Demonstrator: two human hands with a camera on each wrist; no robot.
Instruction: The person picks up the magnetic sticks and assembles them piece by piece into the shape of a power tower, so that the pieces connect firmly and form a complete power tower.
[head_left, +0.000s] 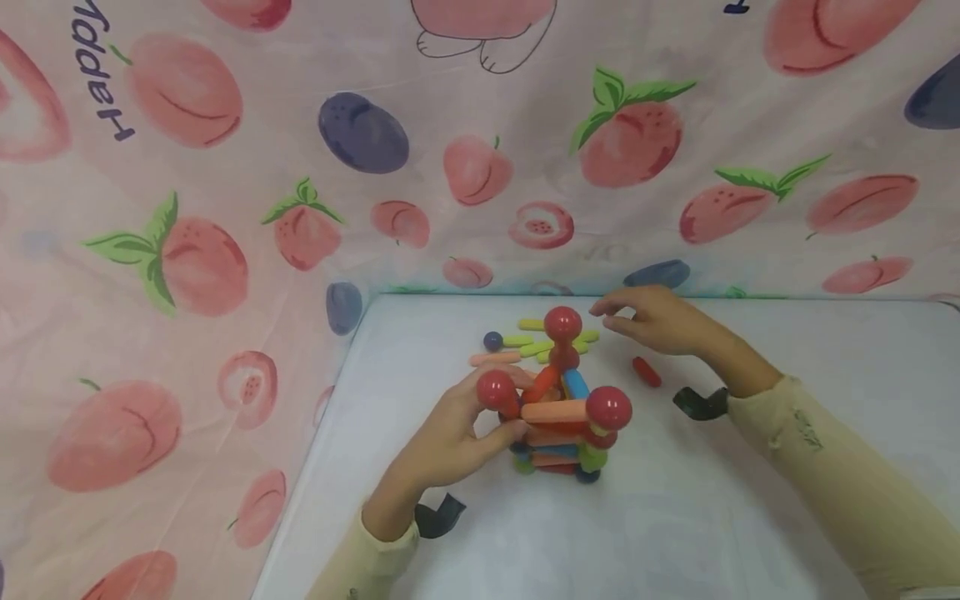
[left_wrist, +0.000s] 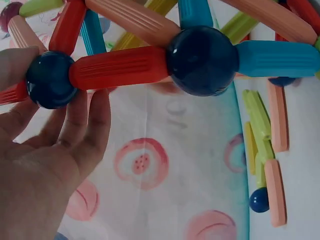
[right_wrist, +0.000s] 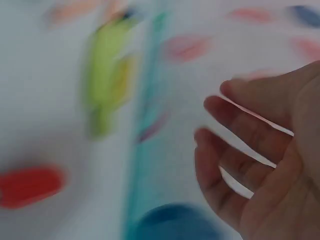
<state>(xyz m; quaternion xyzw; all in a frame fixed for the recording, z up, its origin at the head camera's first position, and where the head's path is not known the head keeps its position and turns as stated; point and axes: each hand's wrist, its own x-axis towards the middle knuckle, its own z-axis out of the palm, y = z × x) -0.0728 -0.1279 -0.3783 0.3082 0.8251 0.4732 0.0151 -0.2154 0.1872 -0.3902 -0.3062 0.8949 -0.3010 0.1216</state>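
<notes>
A ball-and-rod toy structure (head_left: pixel 555 412) stands on the table, built of red, peach and blue rods joined by coloured balls, with red balls at its upper corners. My left hand (head_left: pixel 450 437) holds its left side. In the left wrist view, the thumb and fingers grip a dark blue ball (left_wrist: pixel 52 80), from which a red rod (left_wrist: pixel 120 68) runs. My right hand (head_left: pixel 660 321) hovers to the right of the structure, near the table's far edge. Its fingers are loosely bent and hold nothing in the right wrist view. A loose red rod (head_left: pixel 647 372) lies below that hand.
Behind the structure lie several yellow-green rods (head_left: pixel 536 347), a peach rod (head_left: pixel 495 359) and a dark blue ball (head_left: pixel 492 341). The white table (head_left: pixel 720 517) meets a fruit-print cloth (head_left: pixel 450 108) at its back and left side.
</notes>
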